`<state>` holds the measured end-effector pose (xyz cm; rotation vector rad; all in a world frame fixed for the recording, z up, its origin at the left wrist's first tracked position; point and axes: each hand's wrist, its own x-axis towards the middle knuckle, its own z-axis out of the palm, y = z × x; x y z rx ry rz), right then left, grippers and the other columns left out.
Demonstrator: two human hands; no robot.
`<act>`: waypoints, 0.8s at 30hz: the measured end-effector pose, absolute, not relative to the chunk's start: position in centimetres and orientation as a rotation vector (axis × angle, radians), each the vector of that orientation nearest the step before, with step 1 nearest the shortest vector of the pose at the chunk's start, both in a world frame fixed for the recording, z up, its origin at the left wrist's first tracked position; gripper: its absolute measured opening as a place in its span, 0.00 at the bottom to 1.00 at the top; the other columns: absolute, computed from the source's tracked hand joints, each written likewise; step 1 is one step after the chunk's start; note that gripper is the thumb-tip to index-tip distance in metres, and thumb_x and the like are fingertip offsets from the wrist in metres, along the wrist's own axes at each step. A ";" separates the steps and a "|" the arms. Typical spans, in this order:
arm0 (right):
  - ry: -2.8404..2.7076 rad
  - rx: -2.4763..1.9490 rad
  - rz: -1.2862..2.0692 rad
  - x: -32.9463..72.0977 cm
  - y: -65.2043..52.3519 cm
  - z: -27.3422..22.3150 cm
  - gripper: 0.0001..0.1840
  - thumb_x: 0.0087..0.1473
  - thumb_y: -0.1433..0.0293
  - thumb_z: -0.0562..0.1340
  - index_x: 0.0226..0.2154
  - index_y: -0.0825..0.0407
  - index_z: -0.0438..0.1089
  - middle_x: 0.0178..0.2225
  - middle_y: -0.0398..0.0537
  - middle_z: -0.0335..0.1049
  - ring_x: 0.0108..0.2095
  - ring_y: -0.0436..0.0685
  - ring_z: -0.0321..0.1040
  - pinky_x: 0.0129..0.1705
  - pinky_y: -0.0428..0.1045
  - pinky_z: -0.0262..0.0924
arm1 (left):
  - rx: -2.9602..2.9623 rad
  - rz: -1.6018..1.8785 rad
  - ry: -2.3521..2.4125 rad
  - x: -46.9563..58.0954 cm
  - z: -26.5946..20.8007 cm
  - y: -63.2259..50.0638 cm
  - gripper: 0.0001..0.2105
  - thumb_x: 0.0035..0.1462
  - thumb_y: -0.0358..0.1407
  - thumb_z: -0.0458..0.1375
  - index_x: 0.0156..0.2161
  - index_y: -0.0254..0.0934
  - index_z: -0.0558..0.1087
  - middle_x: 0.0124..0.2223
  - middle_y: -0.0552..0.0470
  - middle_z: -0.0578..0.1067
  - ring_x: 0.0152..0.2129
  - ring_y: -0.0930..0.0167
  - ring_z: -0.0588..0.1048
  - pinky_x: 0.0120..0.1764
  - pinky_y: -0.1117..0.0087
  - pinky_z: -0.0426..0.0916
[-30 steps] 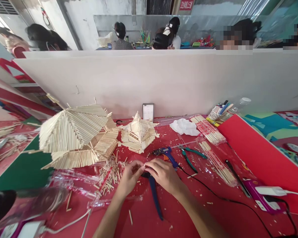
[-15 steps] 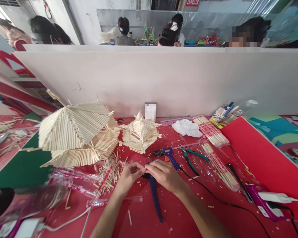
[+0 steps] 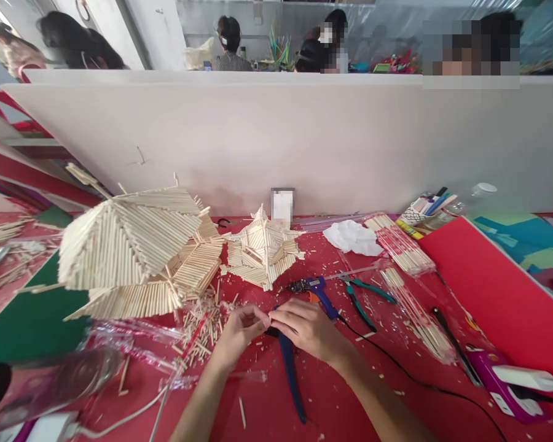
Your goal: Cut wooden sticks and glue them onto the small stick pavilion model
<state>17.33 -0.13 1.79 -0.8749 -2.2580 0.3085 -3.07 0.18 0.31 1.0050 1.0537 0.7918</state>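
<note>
My left hand point(image 3: 239, 331) and my right hand point(image 3: 306, 328) meet fingertip to fingertip over the red table point(image 3: 332, 399), pinching something too small to make out. Under them lie blue-handled cutters point(image 3: 290, 377), handles pointing toward me. A heap of short cut wooden sticks point(image 3: 203, 325) lies just left of my left hand. Behind stand a large stick-built roof model point(image 3: 133, 248) and a smaller stick model point(image 3: 262, 252). A blue glue gun point(image 3: 316, 290) rests just beyond my right hand.
Green-handled pliers point(image 3: 364, 294), packs of wooden sticks point(image 3: 403, 252), a white tissue point(image 3: 352, 238) and a pen cup point(image 3: 417, 212) sit to the right. A black cord point(image 3: 410, 380) runs to a power strip point(image 3: 511, 387). A clear bottle point(image 3: 50, 383) lies at the near left. A white partition point(image 3: 304, 135) backs the table; people sit beyond.
My hands stay together at the same spot with only slight finger movement. The view has tilted a little downward and leftward.
</note>
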 end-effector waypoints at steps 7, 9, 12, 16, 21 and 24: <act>-2.225 -0.900 0.355 17.3 -0.1 0.7 0.04 0.66 0.72 0.63 0.44 0.52 0.73 0.34 0.46 0.78 0.34 0.54 0.74 0.37 0.48 0.66 | 1.017 0.782 1.027 -2.8 0.1 0.3 0.14 0.50 0.45 0.71 0.30 0.34 0.79 0.28 0.53 0.75 0.28 0.71 0.70 0.35 0.72 0.63; -2.195 -0.929 0.404 17.2 0.0 0.6 0.02 0.65 0.71 0.64 0.40 0.51 0.73 0.34 0.46 0.78 0.34 0.54 0.74 0.39 0.48 0.66 | 1.037 0.778 1.027 -2.6 0.2 0.4 0.15 0.51 0.46 0.70 0.31 0.34 0.79 0.28 0.53 0.75 0.27 0.71 0.70 0.35 0.72 0.63; -2.172 -0.950 0.409 17.1 -0.1 0.5 0.01 0.64 0.71 0.65 0.38 0.51 0.74 0.32 0.46 0.77 0.33 0.54 0.72 0.38 0.48 0.66 | 1.085 0.759 1.027 -2.5 0.5 0.4 0.17 0.52 0.48 0.69 0.31 0.33 0.79 0.28 0.52 0.75 0.28 0.70 0.70 0.35 0.72 0.63; -2.146 -0.955 0.441 16.9 -0.2 0.6 0.02 0.64 0.72 0.66 0.40 0.50 0.74 0.33 0.45 0.78 0.34 0.54 0.73 0.38 0.48 0.66 | 1.100 0.735 1.018 -2.7 0.4 0.5 0.18 0.53 0.49 0.68 0.33 0.33 0.79 0.29 0.52 0.74 0.28 0.70 0.69 0.35 0.72 0.63; -2.128 -0.962 0.523 16.9 -0.1 1.2 0.04 0.65 0.73 0.64 0.42 0.49 0.73 0.36 0.45 0.79 0.36 0.54 0.75 0.40 0.49 0.68 | 1.064 0.747 1.037 -3.0 -0.1 0.4 0.19 0.54 0.51 0.68 0.34 0.33 0.80 0.30 0.50 0.75 0.28 0.70 0.69 0.35 0.72 0.63; -2.135 -0.966 0.536 17.0 0.0 1.6 0.05 0.65 0.73 0.63 0.43 0.49 0.74 0.36 0.46 0.80 0.36 0.55 0.75 0.40 0.49 0.69 | 1.041 0.763 1.047 -2.8 0.1 0.4 0.20 0.52 0.51 0.68 0.33 0.33 0.79 0.30 0.51 0.75 0.28 0.71 0.68 0.35 0.72 0.62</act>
